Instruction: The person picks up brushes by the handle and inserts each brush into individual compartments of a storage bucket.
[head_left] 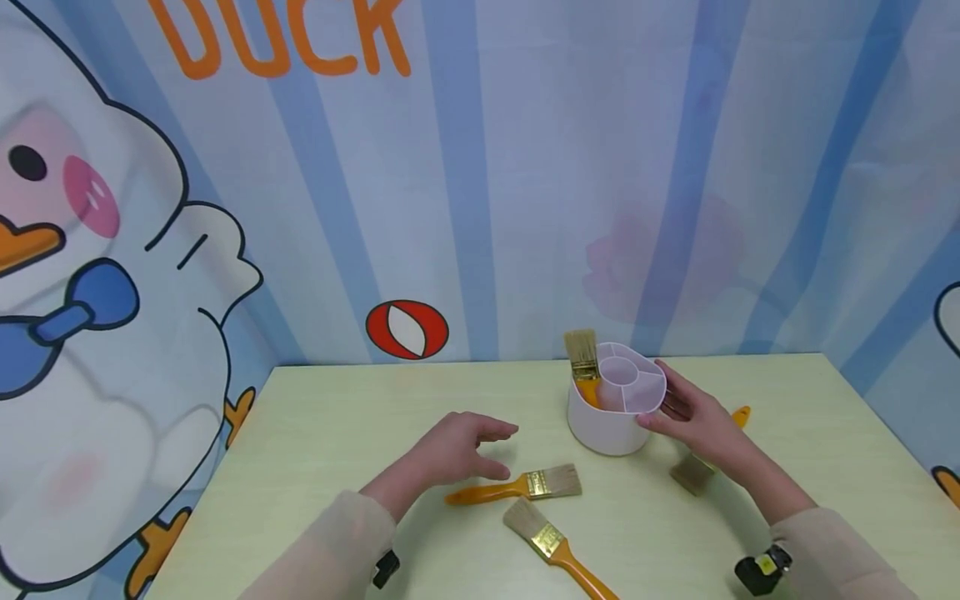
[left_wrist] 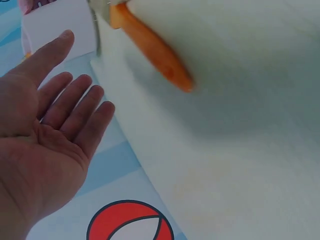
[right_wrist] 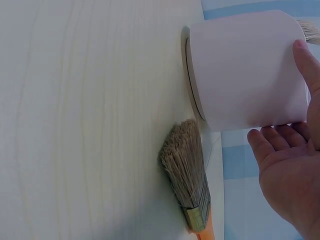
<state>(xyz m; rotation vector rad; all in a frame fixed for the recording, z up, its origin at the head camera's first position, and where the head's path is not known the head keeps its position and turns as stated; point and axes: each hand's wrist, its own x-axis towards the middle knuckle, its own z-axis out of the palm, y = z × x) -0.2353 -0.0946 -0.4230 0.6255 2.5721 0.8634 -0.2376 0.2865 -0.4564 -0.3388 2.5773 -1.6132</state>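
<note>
On the table (head_left: 337, 433), just right of the left hand (head_left: 457, 454): a brush (head_left: 517, 486), lying flat, long axis running left to right, orange handle toward the hand, bristles pointing away to the right. The left hand hovers over the handle end with fingers spread and relaxed, holding nothing; it is the nearer hand by far. Handle smooth, glossy, tapered; ferrule brass-coloured; bristles pale, coarse, cut square.

Near it, toward the table's front edge: a second brush (head_left: 551, 546), same make, set on a slant, bristles up-left.

Behind, right of centre: a white holder (head_left: 611, 421), rounded, smooth plastic, divided into compartments, one brush (head_left: 583, 367) standing bristles-up in its left compartment. The right hand (head_left: 701, 425) rests against its right wall, fingers straight, touching rather than clasping.

Under the right wrist: a fourth brush (right_wrist: 187, 172), flat, partly hidden.
</note>
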